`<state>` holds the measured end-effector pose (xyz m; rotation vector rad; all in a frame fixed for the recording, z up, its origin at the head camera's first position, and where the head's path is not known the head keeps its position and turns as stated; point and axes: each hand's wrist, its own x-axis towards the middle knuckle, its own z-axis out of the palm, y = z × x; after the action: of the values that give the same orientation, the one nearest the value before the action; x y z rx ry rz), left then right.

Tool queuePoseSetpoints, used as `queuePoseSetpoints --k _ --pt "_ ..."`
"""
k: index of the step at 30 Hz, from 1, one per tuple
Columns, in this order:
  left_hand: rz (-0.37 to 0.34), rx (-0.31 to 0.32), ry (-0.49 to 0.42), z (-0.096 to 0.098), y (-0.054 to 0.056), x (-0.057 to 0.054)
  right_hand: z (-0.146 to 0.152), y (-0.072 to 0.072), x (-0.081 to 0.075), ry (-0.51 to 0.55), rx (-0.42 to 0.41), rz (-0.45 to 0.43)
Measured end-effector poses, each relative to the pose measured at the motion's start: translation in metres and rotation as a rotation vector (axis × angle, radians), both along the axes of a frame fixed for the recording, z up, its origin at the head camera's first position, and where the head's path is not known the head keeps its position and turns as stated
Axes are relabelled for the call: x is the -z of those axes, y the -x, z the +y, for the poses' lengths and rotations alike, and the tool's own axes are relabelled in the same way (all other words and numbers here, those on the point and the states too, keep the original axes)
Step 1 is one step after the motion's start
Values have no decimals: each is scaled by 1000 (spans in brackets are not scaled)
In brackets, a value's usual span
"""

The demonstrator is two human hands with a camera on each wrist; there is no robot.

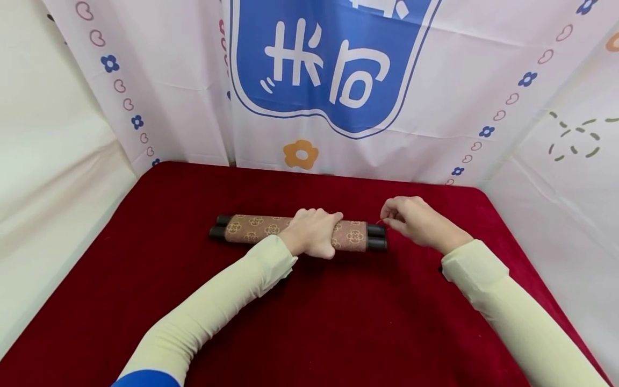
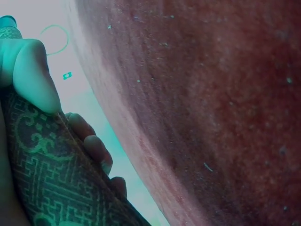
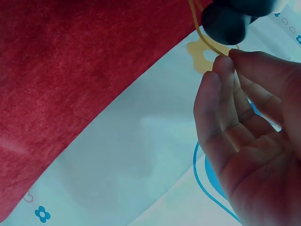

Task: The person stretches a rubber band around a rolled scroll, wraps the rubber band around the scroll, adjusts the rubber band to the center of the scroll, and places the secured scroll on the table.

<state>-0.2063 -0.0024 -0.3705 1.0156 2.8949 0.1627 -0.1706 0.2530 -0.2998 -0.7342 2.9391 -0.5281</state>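
Observation:
A rolled scroll (image 1: 246,228) in brown brocade with gold flower motifs lies crosswise on the red cloth, its dark paired roller ends (image 1: 377,243) jutting out at both sides. My left hand (image 1: 314,231) grips it from above, right of its middle. In the left wrist view the thumb and fingers wrap round the patterned brocade (image 2: 56,169). Just off the scroll's right end, my right hand (image 1: 411,217) pinches a thin cord (image 3: 201,35) between thumb and fingertips. That cord runs up beside the dark roller knobs (image 3: 223,28) in the right wrist view.
A dark red velvet cloth (image 1: 338,322) covers the table. White printed curtains (image 1: 188,107) with a blue emblem (image 1: 324,70) and flowers stand close behind it, and pale side walls (image 1: 58,188) rise at left and right.

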Motion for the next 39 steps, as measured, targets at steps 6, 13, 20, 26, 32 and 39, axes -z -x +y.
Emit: queuePoseSetpoints --k 6,13,20,26,32,39 --pt "15 -58 -7 -3 3 3 -2 -6 -2 -14 6 -6" --pt "46 -124 -23 -5 5 3 -5 -11 1 17 13 -7" --pt "61 -144 -44 -7 5 2 -7 -15 2 76 57 -41" --pt "49 -186 -51 -10 7 -1 -10 -20 4 115 80 -63" --pt "35 -188 -70 -9 8 -3 -14 -26 7 146 68 -35" --pt "46 -183 -58 -4 1 -3 -25 -25 5 174 101 34"
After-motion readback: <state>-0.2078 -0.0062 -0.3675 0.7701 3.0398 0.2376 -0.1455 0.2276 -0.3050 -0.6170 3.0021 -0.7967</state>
